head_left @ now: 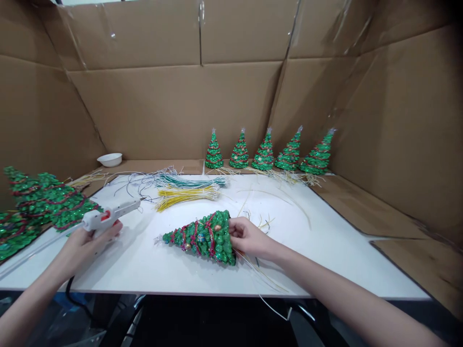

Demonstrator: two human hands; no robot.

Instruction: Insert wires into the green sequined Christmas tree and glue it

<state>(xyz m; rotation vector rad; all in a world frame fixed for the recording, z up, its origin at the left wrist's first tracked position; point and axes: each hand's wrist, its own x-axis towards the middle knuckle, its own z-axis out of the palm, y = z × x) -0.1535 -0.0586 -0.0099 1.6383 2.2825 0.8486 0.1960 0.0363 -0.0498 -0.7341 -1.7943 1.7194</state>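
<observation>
A: What do the hands hold?

B: Left hand (87, 245): wrapped around the handle of a white glue gun (114, 212), nozzle toward the far side, with a long translucent stick (41, 249) extending from its rear. Right hand (251, 237): fingers curled against the base of a decorated tree (202, 238) — whether they pinch the rim or something inside cannot be told, since the fingertips are partly hidden.

A: And the position of that tree?

B: It lies on its side near the front middle of the white tabletop (144, 277), between the hands, its star tip pointing left and its base facing right. Red garland and small ornaments cross the green surface. Thin loose strands (260, 270) trail below the right wrist.

A: Next outward?

B: Beyond the tree lie a yellow wire bundle (188, 196) and, just behind it, a green wire bundle (191, 182). Several more trees (68, 205) crowd the left edge, beside the glue gun.

A: And at the margin?

B: Five upright trees (264, 156) stand in a row at the back — right of centre — and a white bowl (109, 160) sits at the back left. Cardboard walls (144, 106) enclose the table.
</observation>
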